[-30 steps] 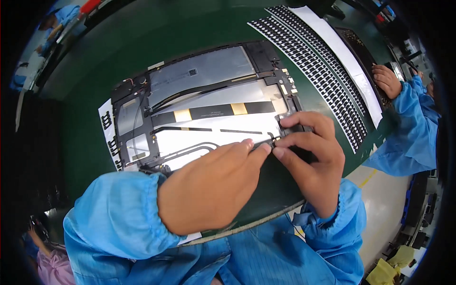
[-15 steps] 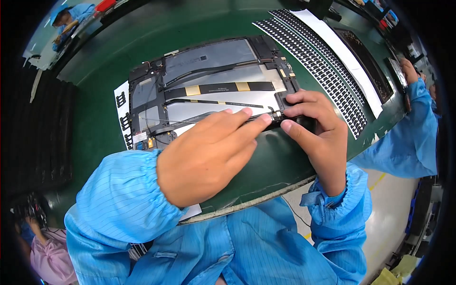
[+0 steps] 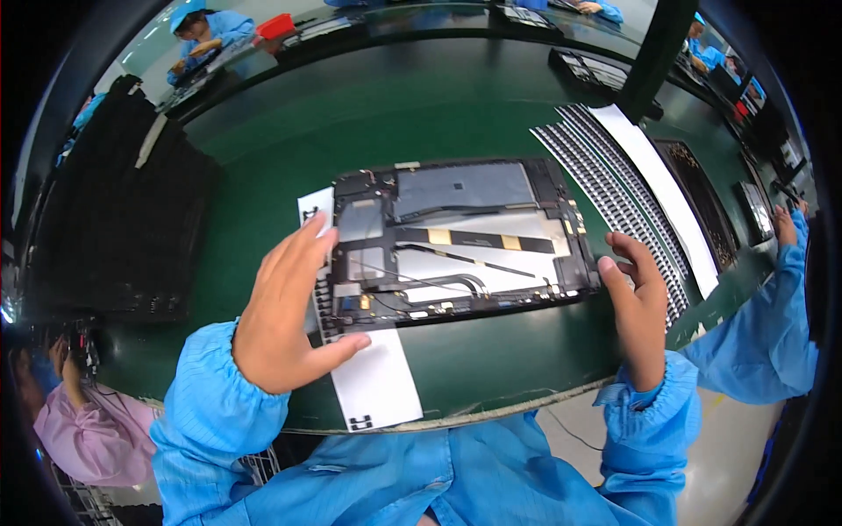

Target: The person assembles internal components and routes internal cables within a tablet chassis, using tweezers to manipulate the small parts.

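An opened tablet (image 3: pixel 465 187) lies flat on the green table, its inside facing up with grey battery panels, black flex cables and small boards along the edges. Close by its left edge, my left hand (image 3: pixel 285 320) is spread, thumb apart from the fingers, with nothing in it. My right hand (image 3: pixel 642 307) is beside the tablet's right edge, fingers bent and apart; I cannot tell if a fingertip touches the edge. Partly under the tablet's left side lies a white backing sheet (image 3: pixel 377 377) with small black stickers.
Curved strips of black stickers (image 3: pixel 605 193) lie right of the tablet, beside a white paper strip (image 3: pixel 662 193) and a black tray (image 3: pixel 702 197). Black stacked panels (image 3: pixel 114 219) stand at left. A co-worker's blue sleeve (image 3: pixel 754 324) is at right, another person's pink sleeve (image 3: pixel 96 430) at lower left.
My left hand has come off the tablet's lower right corner and moved left, opening. My right hand has drawn away from that corner. The view has shifted, showing more of the far table.
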`<action>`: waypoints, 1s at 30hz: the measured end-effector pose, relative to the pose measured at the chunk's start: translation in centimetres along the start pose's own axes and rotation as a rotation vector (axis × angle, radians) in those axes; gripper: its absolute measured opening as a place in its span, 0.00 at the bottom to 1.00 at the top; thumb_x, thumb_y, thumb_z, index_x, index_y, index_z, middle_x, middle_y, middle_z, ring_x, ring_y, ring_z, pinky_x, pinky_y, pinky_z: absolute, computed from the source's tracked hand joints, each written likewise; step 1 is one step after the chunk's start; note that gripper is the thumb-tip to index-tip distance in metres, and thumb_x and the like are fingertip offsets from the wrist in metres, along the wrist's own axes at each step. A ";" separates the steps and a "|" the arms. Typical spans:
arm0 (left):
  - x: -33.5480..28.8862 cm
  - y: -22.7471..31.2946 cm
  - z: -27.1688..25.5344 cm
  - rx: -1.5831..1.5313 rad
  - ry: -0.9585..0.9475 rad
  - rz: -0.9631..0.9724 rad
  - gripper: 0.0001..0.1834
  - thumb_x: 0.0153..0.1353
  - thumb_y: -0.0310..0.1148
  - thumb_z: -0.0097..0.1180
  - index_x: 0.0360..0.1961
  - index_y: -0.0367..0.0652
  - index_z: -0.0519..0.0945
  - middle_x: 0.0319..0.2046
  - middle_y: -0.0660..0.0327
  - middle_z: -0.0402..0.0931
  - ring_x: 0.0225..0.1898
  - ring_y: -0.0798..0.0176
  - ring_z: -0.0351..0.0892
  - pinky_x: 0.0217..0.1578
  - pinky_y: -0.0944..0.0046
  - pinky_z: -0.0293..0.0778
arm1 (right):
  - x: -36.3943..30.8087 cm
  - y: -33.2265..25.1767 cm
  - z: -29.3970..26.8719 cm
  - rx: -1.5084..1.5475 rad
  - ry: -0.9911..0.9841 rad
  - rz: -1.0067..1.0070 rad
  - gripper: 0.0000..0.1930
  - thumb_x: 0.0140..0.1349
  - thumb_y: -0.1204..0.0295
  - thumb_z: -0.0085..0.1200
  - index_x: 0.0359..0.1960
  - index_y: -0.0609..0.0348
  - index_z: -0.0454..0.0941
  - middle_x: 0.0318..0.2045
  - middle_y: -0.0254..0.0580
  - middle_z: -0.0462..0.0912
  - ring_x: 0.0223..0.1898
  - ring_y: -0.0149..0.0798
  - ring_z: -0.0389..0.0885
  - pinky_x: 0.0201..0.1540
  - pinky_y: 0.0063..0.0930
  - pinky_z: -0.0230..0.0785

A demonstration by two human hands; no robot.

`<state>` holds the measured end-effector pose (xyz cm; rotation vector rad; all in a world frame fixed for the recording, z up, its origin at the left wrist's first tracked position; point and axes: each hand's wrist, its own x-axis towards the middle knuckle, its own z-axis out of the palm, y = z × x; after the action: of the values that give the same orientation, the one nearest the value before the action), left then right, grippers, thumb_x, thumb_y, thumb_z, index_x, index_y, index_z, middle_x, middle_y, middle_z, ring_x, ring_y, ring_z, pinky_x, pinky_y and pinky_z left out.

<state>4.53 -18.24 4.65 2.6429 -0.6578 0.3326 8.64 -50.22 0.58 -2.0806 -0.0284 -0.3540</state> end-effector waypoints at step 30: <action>1.5 0.2 1.5 -0.386 0.619 -0.024 0.44 0.36 0.40 0.64 0.55 0.35 0.59 0.49 0.46 0.60 0.49 0.47 0.58 0.52 0.54 0.52 | 3.5 -1.1 1.5 0.804 -0.066 0.190 0.22 0.56 0.71 0.46 0.51 0.69 0.63 0.48 0.43 0.69 0.50 0.33 0.66 0.53 0.23 0.57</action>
<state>5.88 -19.60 3.88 2.0199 -0.4253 0.8714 12.17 -48.81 1.68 -1.2840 -0.0096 -0.1198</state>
